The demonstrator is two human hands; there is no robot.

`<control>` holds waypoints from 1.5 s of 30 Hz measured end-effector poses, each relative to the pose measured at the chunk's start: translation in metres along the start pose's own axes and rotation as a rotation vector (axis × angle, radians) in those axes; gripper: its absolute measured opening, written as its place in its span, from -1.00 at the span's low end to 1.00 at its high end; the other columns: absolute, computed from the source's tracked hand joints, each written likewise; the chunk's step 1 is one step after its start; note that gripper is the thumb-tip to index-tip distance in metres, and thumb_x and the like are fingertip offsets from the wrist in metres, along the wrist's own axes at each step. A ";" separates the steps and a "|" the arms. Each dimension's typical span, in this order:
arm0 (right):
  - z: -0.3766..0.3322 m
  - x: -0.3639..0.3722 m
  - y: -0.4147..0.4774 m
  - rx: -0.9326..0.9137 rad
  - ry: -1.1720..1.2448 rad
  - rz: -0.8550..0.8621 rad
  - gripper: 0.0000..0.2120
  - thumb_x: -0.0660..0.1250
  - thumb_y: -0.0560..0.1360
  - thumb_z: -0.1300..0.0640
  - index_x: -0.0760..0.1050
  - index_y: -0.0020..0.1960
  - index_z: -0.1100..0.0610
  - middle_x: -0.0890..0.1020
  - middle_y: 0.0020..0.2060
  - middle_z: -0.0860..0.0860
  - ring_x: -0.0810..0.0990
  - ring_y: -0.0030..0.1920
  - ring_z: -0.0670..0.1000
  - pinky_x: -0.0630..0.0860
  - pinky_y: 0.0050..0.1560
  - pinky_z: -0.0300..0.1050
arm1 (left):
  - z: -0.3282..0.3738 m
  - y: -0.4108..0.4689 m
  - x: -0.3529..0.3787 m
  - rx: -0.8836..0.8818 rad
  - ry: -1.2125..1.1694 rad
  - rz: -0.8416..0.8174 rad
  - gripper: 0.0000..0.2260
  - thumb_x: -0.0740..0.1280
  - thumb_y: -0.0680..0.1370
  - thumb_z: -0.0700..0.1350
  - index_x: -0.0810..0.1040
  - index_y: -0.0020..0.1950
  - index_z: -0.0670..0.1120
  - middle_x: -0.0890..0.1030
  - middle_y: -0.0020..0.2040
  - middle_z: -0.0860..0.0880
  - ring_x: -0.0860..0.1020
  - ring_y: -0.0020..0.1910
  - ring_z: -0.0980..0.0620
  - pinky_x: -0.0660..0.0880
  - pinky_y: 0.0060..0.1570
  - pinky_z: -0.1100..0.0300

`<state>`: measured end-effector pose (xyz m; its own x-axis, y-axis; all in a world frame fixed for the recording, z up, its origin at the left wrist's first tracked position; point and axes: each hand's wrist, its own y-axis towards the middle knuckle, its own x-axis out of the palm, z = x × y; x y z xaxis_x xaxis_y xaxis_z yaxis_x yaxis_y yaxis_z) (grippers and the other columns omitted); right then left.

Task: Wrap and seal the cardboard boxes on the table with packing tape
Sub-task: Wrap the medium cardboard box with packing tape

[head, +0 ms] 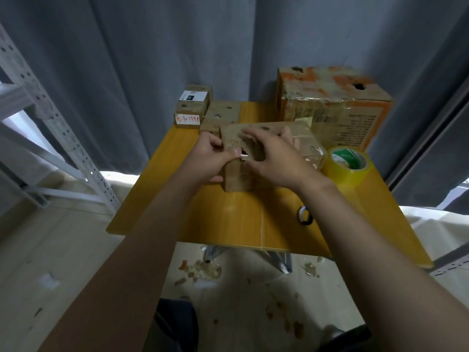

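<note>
Tape roll [348,179] just right of box [237,179] | carton [330,115] behind

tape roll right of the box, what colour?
Yellowish translucent packing tape roll with a green-and-white inner core label; seen best, and only, in the head view.

Table [228,219]: yellow wood-grain top, in front of a grey curtain [177,47].
Cardboard box [238,179]: mid-table, worn, partly taped. Left hand [205,158] grips its left side, fingertips pinching at the top edge. Right hand [276,158] is curled over its top.
Tape roll [347,171]: yellowish, lying flat just right of the box.
Large box [330,107]: orange print, torn holes, at the far right.
Small boxes [189,115]: a cluster at the far left, the nearest with a white label in red handwriting.
Small ring [305,215]: black and white, near the front edge.
Metal shelving [50,110]: white, perforated, at the left.
Scraps [200,271]: scattered on the floor beneath.
</note>
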<state>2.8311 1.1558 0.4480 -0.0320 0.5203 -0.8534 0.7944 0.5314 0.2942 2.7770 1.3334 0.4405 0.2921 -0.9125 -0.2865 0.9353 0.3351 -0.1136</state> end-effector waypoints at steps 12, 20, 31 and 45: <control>0.015 0.018 -0.019 -0.085 0.049 0.190 -0.73 0.46 0.58 0.03 0.67 0.28 -0.12 0.58 0.42 -0.05 0.37 0.48 0.14 0.27 0.43 0.21 | 0.002 0.008 0.012 -0.022 -0.072 0.124 -0.87 0.40 0.63 0.00 0.45 0.07 0.08 0.59 0.07 0.08 0.61 0.06 0.08 0.63 -0.20 0.07; 0.021 -0.008 -0.033 -0.035 0.144 0.366 -0.67 0.29 0.55 0.24 0.68 0.22 0.02 0.68 0.22 -0.05 0.46 0.29 0.06 0.36 0.34 -0.05 | 0.004 -0.001 0.027 0.388 0.501 0.377 -0.52 0.39 0.63 -0.04 0.27 0.43 -0.15 0.33 0.43 -0.18 0.51 0.22 -0.16 0.43 0.01 0.14; 0.123 -0.045 -0.069 0.607 -0.241 0.219 -0.47 0.18 0.58 0.36 0.39 0.40 -0.13 0.55 0.22 0.13 0.27 0.19 0.22 0.14 0.05 0.08 | 0.053 -0.052 0.083 0.670 0.395 0.373 -0.71 0.37 0.56 -0.20 0.48 0.27 -0.09 0.52 0.21 0.00 0.47 0.29 -0.04 0.44 0.31 0.08; -0.004 -0.167 -0.084 0.210 0.555 0.358 -0.64 0.43 0.55 0.26 0.54 0.25 -0.10 0.62 -0.17 -0.02 0.60 -0.30 -0.14 0.54 -0.36 -0.16 | 0.112 -0.104 0.114 0.378 -0.055 -0.123 -0.85 0.49 0.55 0.06 0.71 0.05 0.04 0.75 -0.08 0.09 0.68 -0.13 0.15 0.54 -0.08 0.14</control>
<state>2.7667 1.0272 0.5671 -0.0067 0.9342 -0.3567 0.9127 0.1515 0.3794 2.7357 1.1688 0.5260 0.1745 -0.9549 -0.2404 0.9685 0.1224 0.2168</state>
